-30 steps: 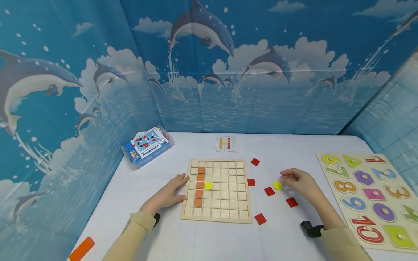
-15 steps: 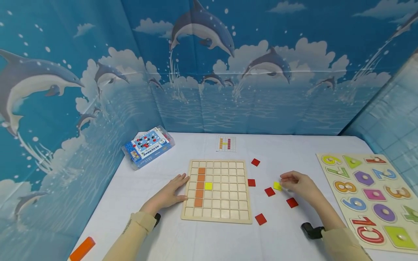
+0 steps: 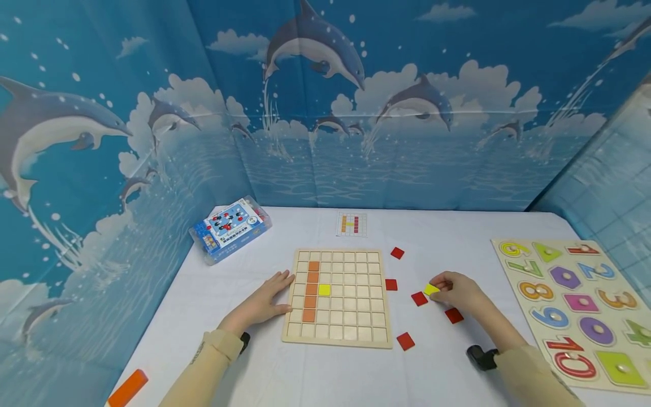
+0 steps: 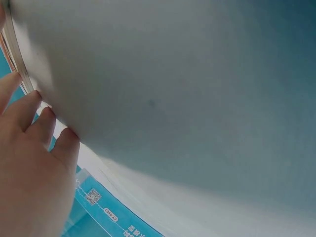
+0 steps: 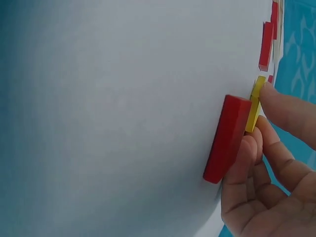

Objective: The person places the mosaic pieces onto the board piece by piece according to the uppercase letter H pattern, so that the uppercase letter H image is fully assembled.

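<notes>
A wooden grid board (image 3: 351, 334) lies mid-table, with a column of orange tiles (image 3: 311, 289) and one yellow tile (image 3: 324, 290) beside it in its cells. My left hand (image 3: 260, 301) rests along the board's left edge, fingers extended and thumb near the rim. Right of the board, my right hand (image 3: 461, 293) pinches a loose yellow tile (image 3: 431, 289) between thumb and fingers. In the right wrist view that yellow tile (image 5: 253, 113) shows edge-on, with a red tile (image 5: 227, 138) close in front of the fingers.
Several red tiles (image 3: 405, 341) are scattered right of the board. A small pattern card (image 3: 351, 224) lies behind it. A blue boxed set (image 3: 231, 229) stands back left, a number puzzle board (image 3: 569, 282) lies at right, and an orange block (image 3: 128, 388) sits front left.
My right hand has shifted slightly left, and its thumb and fingers have closed on the loose yellow tile. My left hand stays at the board's edge.
</notes>
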The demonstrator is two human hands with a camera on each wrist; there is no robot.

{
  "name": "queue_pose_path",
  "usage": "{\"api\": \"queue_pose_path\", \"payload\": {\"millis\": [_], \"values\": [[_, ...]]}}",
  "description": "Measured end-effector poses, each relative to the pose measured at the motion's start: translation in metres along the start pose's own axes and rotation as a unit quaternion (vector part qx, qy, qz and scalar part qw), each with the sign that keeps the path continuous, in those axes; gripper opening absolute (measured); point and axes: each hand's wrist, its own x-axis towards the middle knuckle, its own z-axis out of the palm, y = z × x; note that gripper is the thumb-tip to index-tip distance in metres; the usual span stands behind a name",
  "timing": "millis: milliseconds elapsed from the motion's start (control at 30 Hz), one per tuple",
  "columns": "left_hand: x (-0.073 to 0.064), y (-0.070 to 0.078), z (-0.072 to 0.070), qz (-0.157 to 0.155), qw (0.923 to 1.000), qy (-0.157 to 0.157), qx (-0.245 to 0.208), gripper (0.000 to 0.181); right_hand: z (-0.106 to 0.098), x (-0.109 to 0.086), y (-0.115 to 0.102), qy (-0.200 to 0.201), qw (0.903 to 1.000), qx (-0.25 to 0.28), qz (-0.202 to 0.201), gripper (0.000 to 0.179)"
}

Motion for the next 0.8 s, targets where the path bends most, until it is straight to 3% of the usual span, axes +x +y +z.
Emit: {"api": "queue_pose_path", "payload": {"millis": [533,800], "values": [[-0.0008,0.0028,-0.0006,-0.004,1.0000,0.006,-0.002,0.074,-0.0046,0.0000,-0.0041,0.011,0.9986,-0.020,0.047,0.033],[-0.0005,0.0012,0.0006,-0.004,1.0000,0.006,0.001,0.074,-0.0090,-0.0002,-0.0085,0.040,0.9988,0.023,0.020,0.032]]}}
